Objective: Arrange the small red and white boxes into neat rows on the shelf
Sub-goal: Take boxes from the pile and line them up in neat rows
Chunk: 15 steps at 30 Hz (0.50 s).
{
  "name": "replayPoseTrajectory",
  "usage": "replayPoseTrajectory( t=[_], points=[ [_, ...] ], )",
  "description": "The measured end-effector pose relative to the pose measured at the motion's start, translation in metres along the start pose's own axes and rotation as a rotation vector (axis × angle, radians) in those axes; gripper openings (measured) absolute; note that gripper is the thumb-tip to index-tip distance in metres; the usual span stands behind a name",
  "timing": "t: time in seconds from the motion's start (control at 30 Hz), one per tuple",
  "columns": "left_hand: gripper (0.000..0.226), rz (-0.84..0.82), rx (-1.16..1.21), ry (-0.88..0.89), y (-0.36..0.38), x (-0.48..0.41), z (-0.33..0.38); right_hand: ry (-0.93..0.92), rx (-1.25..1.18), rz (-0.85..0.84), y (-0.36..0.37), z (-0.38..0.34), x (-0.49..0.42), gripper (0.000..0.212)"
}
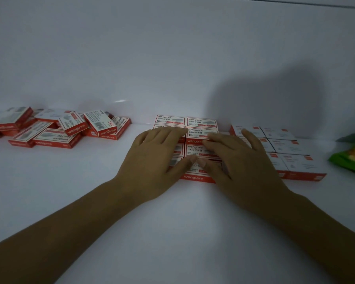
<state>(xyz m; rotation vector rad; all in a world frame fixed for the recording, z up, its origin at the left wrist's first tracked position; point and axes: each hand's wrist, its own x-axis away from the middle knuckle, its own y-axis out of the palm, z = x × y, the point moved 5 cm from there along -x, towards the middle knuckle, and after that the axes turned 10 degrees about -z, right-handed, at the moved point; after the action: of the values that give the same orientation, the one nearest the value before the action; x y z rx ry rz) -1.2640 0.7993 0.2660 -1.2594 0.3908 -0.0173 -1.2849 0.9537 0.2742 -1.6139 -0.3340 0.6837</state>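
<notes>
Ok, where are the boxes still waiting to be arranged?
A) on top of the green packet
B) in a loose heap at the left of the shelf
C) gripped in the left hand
B: the jumbled heap lies at the left, while the left hand and right hand rest flat on the tidy block.

the shelf (172,222) is plain white, greyish in this light, and the wall behind it (172,58) is the same flat white. the middle block of boxes (201,121) has white tops edged in red, with red lettering, a red strip and a small grey picture; the front sides are solid red with pale lettering. the loose heap of boxes (57,138) shows the same red and white, and one tilted box (99,123) has a black barcode. the right block of boxes (291,146) has paler white tops, each with a small red square, over red sides. the packet (350,158) is bright green with yellow and orange patches.
</notes>
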Motion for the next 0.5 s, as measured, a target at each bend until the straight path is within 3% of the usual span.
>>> replayPoseTrajectory(
  t=[0.5],
  points=[
    [0.074,-0.002,-0.029,0.035,0.0009,0.0030,0.0009,-0.014,-0.060,-0.095,0.0017,0.0063,0.0020,0.066]
  ],
)
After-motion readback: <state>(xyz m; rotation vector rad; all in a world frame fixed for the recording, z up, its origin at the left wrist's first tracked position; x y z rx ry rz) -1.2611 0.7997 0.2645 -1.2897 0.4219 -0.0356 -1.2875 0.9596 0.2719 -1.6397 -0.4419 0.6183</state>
